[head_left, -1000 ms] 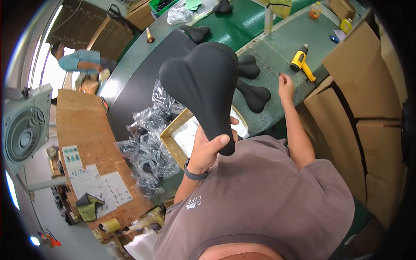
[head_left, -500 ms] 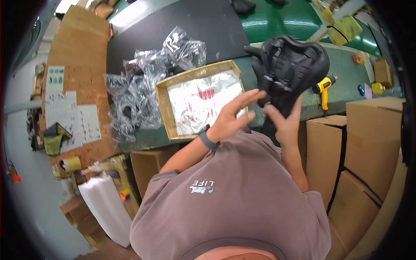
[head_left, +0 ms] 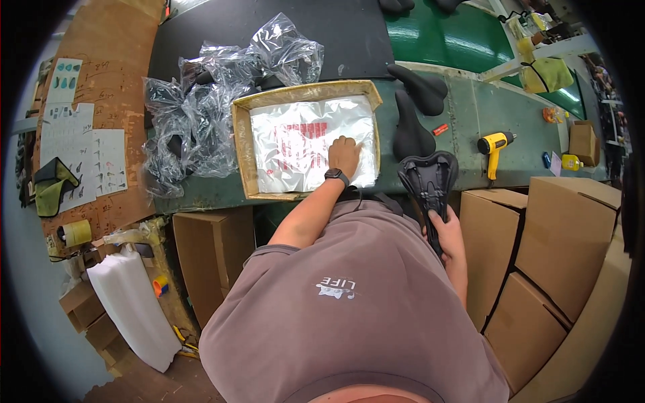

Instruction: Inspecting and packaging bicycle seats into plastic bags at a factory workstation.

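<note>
My right hand (head_left: 449, 235) grips a black bicycle saddle (head_left: 428, 178) by its narrow nose, underside up, close to my body at the bench edge. My left hand (head_left: 344, 156) rests with curled fingers on the right part of a stack of silvery plastic bags with red print (head_left: 289, 144), closed on the top bag; its fingertips are hidden. The bags lie in a shallow open cardboard box (head_left: 243, 158). Beyond the held saddle, two more black saddles, a nearer one (head_left: 411, 127) and a farther one (head_left: 424, 91), lie on the bench.
Crumpled clear plastic wrap (head_left: 208, 121) with dark things inside lies left of the box. A yellow heat gun (head_left: 495, 148) and a small red object (head_left: 440, 129) are on the green bench (head_left: 470, 121) at right. Tall cardboard cartons (head_left: 568, 242) stand close at my right.
The saddle has come down toward my body in my right hand. My left hand has left the saddle and moved onto the bags. Two saddles behind now show fully.
</note>
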`<state>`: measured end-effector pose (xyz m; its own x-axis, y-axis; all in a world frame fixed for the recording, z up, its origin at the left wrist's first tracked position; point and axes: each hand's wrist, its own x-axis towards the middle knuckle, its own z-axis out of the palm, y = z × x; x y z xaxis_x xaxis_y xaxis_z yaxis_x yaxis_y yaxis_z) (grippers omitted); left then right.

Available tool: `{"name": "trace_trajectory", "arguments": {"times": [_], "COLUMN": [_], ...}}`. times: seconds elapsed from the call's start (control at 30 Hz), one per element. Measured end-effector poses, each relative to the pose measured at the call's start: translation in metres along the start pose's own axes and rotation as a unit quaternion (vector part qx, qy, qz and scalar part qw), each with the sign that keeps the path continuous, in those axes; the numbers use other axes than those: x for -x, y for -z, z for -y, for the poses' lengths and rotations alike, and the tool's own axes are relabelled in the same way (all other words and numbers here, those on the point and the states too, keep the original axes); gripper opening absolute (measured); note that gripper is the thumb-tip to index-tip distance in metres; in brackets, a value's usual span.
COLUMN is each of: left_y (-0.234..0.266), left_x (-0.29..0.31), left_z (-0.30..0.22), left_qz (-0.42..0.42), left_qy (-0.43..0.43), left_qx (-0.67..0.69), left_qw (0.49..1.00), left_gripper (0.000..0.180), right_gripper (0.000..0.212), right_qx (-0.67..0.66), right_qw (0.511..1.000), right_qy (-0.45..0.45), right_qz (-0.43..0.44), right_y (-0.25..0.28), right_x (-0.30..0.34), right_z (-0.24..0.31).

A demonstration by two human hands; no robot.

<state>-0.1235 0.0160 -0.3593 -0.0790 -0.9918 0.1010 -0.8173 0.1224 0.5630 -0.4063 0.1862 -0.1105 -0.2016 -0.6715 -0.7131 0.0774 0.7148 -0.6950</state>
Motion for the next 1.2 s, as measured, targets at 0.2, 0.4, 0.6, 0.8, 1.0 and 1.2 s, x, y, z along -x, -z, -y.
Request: {"name": "trace_trajectory", "arguments": {"times": [0.2,0.4,0.6,0.8,1.0,1.2], "left_y": [-0.003,0.044,0.123,0.199,0.252,0.288], "left_x": [-0.003,0.005,0.017,0.031,0.046,0.013], "left_z": [0.023,0.05,0.035,0.022,0.002,-0.026], "left_qz": [0.054,0.123,0.034,0.136,0.029,-0.002], "left_qy": [0.064,0.163,0.204,0.234,0.336,0.279], "left_qx": [0.106,0.315,0.386,0.521,0.642,0.678], "left_qw": [0.991,0.927,0.899,0.809,0.689,0.68], "left_gripper": [0.032,0.027,0.016,0.024,0.025,0.021], "right_gripper": [0.061,0.078,0.051,0.033,0.041,0.042], "right_qx": [0.032,0.15,-0.109,-0.039,-0.109,-0.105], "right_qw": [0.996,0.944,0.917,0.914,0.895,0.902], "right_qy": [0.087,0.264,-0.002,0.01,-0.005,0.066], "right_qz": [0.004,0.127,0.384,0.404,0.433,0.413], "right_y": [-0.027,-0.089,-0.19,-0.249,-0.246,-0.233], "right_x": [-0.03,-0.106,-0.146,-0.163,-0.112,-0.088], "right_z": [0.007,0.007,0.05,0.079,0.13,0.171]}}
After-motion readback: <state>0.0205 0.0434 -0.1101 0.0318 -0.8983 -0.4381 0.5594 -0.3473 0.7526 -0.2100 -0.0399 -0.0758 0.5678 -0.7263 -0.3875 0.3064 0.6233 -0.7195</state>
